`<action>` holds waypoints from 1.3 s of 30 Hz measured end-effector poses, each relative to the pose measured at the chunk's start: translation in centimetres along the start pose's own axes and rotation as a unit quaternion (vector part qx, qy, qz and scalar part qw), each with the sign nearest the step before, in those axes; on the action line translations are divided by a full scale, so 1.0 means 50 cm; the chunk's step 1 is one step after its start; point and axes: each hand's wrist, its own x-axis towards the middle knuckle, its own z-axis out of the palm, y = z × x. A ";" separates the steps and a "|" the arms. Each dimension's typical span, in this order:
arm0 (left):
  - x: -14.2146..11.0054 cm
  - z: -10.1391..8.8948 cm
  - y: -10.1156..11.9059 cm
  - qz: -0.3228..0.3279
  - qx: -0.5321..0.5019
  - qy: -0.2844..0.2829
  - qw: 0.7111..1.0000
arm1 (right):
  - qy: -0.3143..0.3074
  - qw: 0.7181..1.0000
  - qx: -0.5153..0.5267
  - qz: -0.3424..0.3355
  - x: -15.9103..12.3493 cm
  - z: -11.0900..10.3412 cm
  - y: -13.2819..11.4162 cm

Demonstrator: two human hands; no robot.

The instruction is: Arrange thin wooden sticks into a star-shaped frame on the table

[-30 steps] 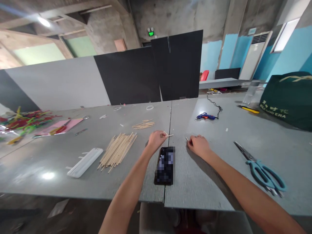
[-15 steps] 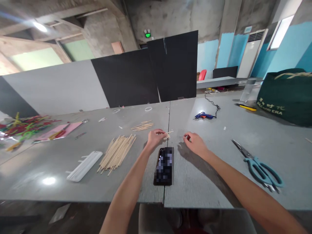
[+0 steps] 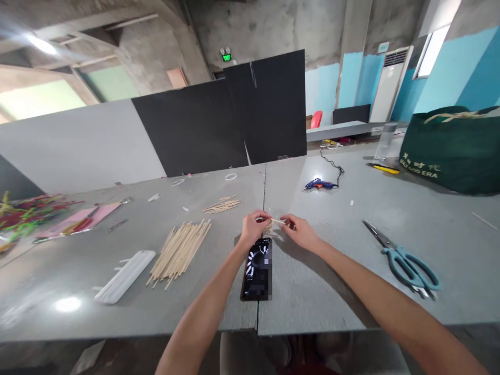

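A short wooden stick [image 3: 278,221] spans the gap between my two hands above the table. My left hand [image 3: 253,228] is closed, pinching the stick's left end. At the other end, the fingers of my right hand [image 3: 300,232] are closed on it too. Some small pale stick pieces [image 3: 269,229] show just under the fingers, partly hidden by my left hand. Directly below lies a smartphone [image 3: 255,276] with its screen lit and partly blurred out.
On the left are a bundle of wooden sticks [image 3: 180,252], a smaller stick pile [image 3: 222,204] and a white plastic strip [image 3: 125,277]. Blue-handled scissors [image 3: 406,263], a glue gun [image 3: 320,184], a yellow cutter knife [image 3: 385,168] and a green bag [image 3: 449,151] lie right. Black panels [image 3: 273,109] stand behind.
My right hand has come in toward my left, and its fingers now meet the stick's right end. The whole view has shifted slightly.
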 end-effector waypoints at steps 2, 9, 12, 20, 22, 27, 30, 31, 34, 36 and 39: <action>-0.006 0.007 0.007 0.032 -0.026 0.005 0.999 | -0.021 0.998 -0.057 -0.029 0.001 -0.002 -0.002; -0.026 0.024 0.024 0.072 -0.055 0.006 0.996 | 0.018 0.997 -0.041 -0.063 -0.001 -0.003 -0.013; -0.025 0.021 0.024 0.061 -0.055 -0.001 0.997 | 0.025 0.997 -0.019 -0.065 -0.001 -0.004 -0.017; -0.024 0.025 0.031 -0.087 -0.246 0.005 0.965 | 0.114 0.984 0.123 0.068 0.012 -0.008 -0.021; -0.023 0.023 0.033 -0.116 -0.293 -0.002 0.949 | 0.102 0.974 0.169 0.114 0.013 -0.006 -0.024; -0.020 0.009 0.043 -0.122 -0.276 -0.026 0.953 | 0.084 0.952 0.232 0.184 0.011 -0.010 -0.034; -0.020 0.002 0.052 -0.095 -0.234 -0.034 0.967 | 0.070 0.941 0.250 0.217 0.012 -0.022 -0.041; -0.021 -0.001 0.055 -0.083 -0.220 -0.034 0.971 | 0.059 0.940 0.248 0.225 0.012 -0.027 -0.043; -0.024 -0.005 0.064 -0.063 -0.191 -0.036 0.979 | 0.012 0.943 0.236 0.235 0.012 -0.040 -0.049; -0.025 -0.005 0.068 -0.060 -0.181 -0.039 0.981 | -0.022 0.942 0.237 0.235 0.011 -0.046 -0.051; -0.026 -0.001 0.069 -0.054 -0.169 -0.037 0.983 | -0.040 0.938 0.248 0.240 0.011 -0.050 -0.052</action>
